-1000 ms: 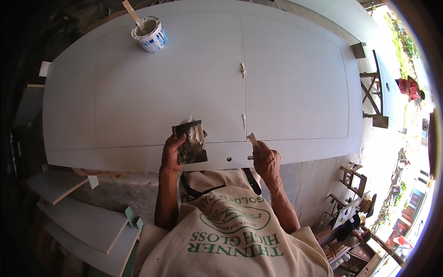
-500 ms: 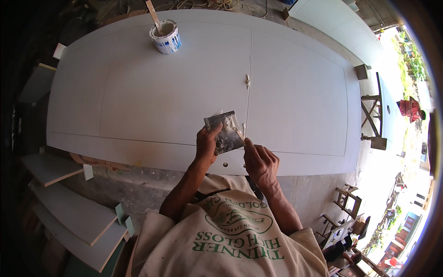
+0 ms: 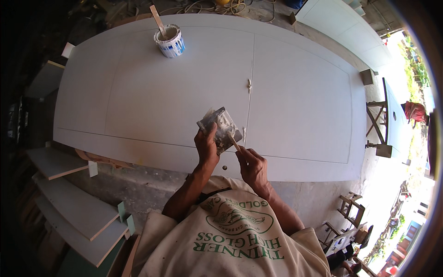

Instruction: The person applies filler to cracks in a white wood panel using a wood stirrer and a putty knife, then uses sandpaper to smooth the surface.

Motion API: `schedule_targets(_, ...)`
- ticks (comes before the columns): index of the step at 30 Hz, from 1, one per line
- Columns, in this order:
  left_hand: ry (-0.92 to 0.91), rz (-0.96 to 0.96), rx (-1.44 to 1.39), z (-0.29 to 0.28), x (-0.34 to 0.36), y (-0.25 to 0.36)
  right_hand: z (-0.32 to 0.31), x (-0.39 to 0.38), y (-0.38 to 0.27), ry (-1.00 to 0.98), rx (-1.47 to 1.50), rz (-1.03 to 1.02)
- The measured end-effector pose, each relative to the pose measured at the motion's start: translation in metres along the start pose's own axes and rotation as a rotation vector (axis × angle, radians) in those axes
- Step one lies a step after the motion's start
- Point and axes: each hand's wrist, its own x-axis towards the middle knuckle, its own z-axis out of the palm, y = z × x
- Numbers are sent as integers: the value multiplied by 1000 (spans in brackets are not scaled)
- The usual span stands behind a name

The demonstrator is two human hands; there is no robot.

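My left hand (image 3: 206, 147) grips a dark, square putty board (image 3: 226, 122) smeared with pale putty, the thumb lying over its face. Closed around a thin, light stick-like tool (image 3: 235, 143) is my right hand (image 3: 254, 168); the tool's tip touches the board's lower right corner. Both hands are above the near edge of a large pale grey door panel (image 3: 184, 83). A groove runs across the panel, with a putty dab (image 3: 249, 85) midway along it and another smear (image 3: 244, 133) closer to me.
A paint-streaked bucket (image 3: 170, 44) stands at the panel's far left with a wooden stick (image 3: 158, 21) in it. Grey boards (image 3: 76, 203) are stacked at lower left. Another panel (image 3: 344, 27) lies at far right. A person in red (image 3: 415, 112) is off to the right.
My right hand has moved slightly left and down, and the tool's tip now lies on the board. The board has tilted in my left hand. The whole view has shifted a little.
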Motion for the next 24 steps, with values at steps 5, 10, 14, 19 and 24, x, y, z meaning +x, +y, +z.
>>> schedule_targets(5,-10,-11,-52,-7,8,-9,-18,17,-2,-273,475,650)
schedule_targets(10,33,25,-157,-11,15,-4,-30,28,13,-404,670,750)
schedule_targets(14,98,18,-165,-32,33,24,-29,80,51,-9,434,301)
schedule_targets(19,132,43,-156,-45,36,47,-16,233,144,276,-157,131)
schedule_targets(24,171,57,-79,-69,43,53,9,366,195,295,-460,204)
